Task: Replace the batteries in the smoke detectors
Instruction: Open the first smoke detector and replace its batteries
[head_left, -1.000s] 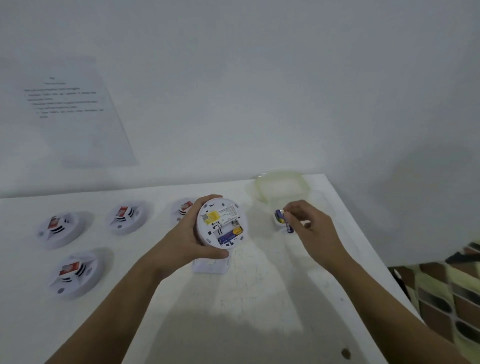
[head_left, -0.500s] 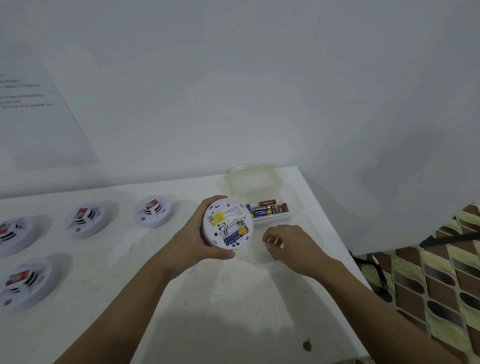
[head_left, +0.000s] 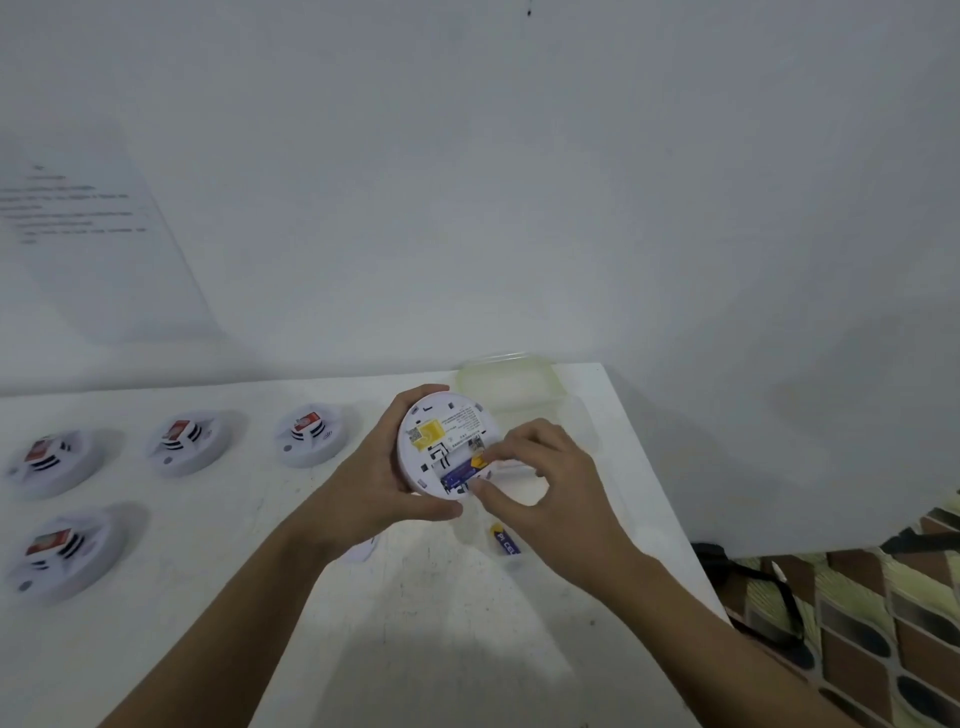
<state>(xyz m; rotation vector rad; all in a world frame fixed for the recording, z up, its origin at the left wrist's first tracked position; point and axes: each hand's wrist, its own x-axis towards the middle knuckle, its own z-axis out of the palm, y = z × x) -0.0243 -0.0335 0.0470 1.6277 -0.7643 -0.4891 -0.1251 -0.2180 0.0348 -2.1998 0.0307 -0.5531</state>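
Left hand around detector (underside up)

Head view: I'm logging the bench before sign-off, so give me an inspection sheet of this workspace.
Surface: white table, scuffed, with dark specks.
Job's things: detector held with its back to the camera, one battery in its bay, the slot beside it looks empty; loose battery on the table; four more detectors at left.
Clutter: clear tub at the far edge; white piece under the left wrist.
Grips: left hand holds the detector; right hand pinches the battery's end.
Cables: dark cord or strap on the floor, right of the table.
Surroundings: white wall, printed sheet, patterned floor.
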